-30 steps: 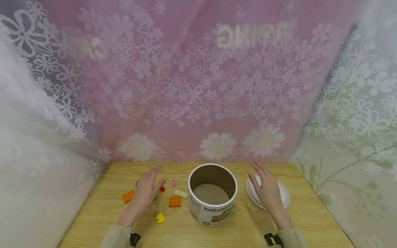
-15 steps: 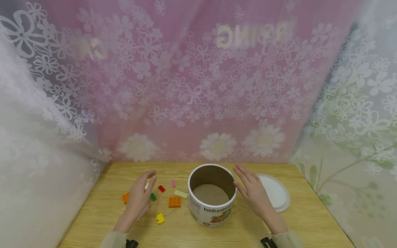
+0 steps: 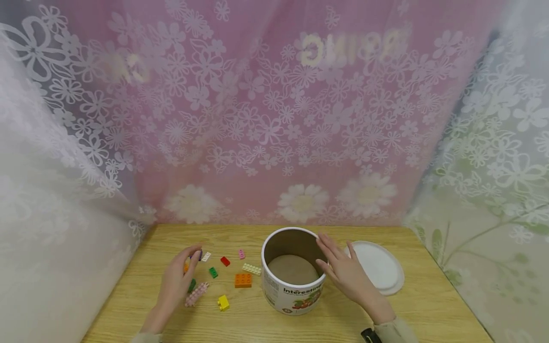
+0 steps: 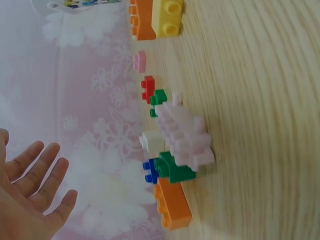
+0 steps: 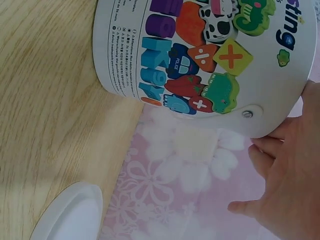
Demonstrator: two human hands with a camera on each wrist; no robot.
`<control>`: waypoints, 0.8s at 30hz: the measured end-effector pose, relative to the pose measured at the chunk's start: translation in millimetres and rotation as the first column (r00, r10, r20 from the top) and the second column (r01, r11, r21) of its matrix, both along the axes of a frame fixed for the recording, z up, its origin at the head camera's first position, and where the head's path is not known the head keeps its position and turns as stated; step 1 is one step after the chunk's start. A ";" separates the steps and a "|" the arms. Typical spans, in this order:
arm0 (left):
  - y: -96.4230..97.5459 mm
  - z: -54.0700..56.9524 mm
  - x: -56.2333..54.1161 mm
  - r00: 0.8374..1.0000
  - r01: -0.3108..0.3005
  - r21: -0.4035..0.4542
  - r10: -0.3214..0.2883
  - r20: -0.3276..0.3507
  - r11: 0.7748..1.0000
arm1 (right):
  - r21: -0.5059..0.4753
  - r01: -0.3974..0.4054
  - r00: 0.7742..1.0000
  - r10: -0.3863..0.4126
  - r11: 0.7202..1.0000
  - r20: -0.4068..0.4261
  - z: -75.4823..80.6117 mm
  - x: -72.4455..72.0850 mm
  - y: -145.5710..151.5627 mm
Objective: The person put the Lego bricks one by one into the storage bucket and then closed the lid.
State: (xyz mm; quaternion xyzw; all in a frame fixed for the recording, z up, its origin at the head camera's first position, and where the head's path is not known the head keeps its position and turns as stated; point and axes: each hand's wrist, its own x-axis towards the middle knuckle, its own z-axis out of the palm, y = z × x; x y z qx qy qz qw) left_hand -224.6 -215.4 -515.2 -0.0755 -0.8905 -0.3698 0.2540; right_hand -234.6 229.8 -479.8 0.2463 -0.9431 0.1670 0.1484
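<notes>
My right hand [image 3: 348, 274] rests its straight fingers on the right rim of a white bucket [image 3: 274, 289]; the right wrist view shows the fingertips against the bucket's rim. Above the scattered toy bricks, at the left of the head view, is my left hand [image 3: 172, 281]. Its fingers are loosely spread and hold nothing in the left wrist view. Nearest to it are a knobbly pale pink piece [image 4: 182, 132], a green brick [image 4: 175, 170], an orange brick [image 4: 173, 205], a blue brick [image 4: 149, 171] and a white brick [image 4: 153, 142]. The visible bucket floor is bare.
Between the left hand and bucket lie a yellow brick [image 3: 223, 303], an orange brick [image 3: 243, 280], a cream brick [image 3: 251, 269], a red brick [image 3: 225, 261] and a small pink brick [image 3: 241, 254]. A white lid [image 3: 383, 267] lies right of the bucket. Floral curtains enclose the wooden table [image 3: 240, 328].
My right hand has moved left from over the lid to the bucket's rim. My left hand has shifted left and toward me, uncovering several bricks.
</notes>
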 end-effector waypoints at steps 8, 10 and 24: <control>-18.9 2.4 8.9 0.999 -0.037 -0.013 0.037 0.027 0.999 | -0.005 -0.004 1.000 0.004 1.000 -0.020 0.3 0.4 -1.2; -22.7 2.2 9.8 0.999 -0.047 -0.017 0.048 0.023 0.999 | -0.002 -0.008 1.000 0.008 1.000 -0.018 0.4 0.2 -1.2; -48.6 -23.8 16.8 0.977 -0.129 0.176 0.094 0.194 0.976 | 0.001 -0.024 0.999 0.024 1.000 -0.039 -1.4 -0.8 -2.0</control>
